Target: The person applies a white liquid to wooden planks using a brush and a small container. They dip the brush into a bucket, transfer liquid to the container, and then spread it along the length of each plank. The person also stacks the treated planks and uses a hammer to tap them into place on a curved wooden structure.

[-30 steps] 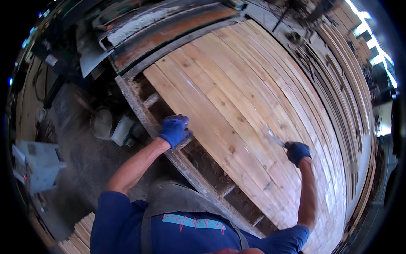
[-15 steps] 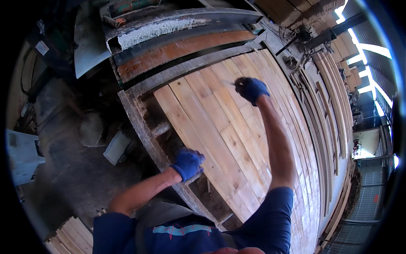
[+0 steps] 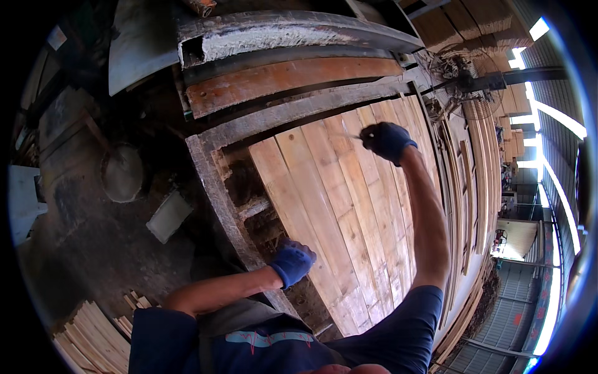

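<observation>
A panel of pale wooden boards (image 3: 352, 193), laid edge to edge, lies inside a worn metal frame (image 3: 227, 209). Over its far part, my right hand (image 3: 391, 142), in a blue glove, is closed round a thin tool (image 3: 349, 134). Motion smears the tool's tip, and its kind cannot be made out. My left hand (image 3: 293, 262), gloved in blue too, is curled into a fist beside the panel's near left edge. Nothing sticks out of that fist, and its palm side is hidden.
An orange-brown metal beam (image 3: 293, 78) and a white-crusted bar (image 3: 299, 40) run beyond the frame. Long wooden strips (image 3: 479, 187) lie to the right, near a fan (image 3: 467, 81). On the left floor are a round bucket (image 3: 122, 174) and a pale block (image 3: 169, 216); more strips (image 3: 93, 336) lie lower left.
The view has shifted, so the panel and frame sit lower and farther right. My right hand still grips the thin tool over the far boards; my left fist stays by the panel's edge.
</observation>
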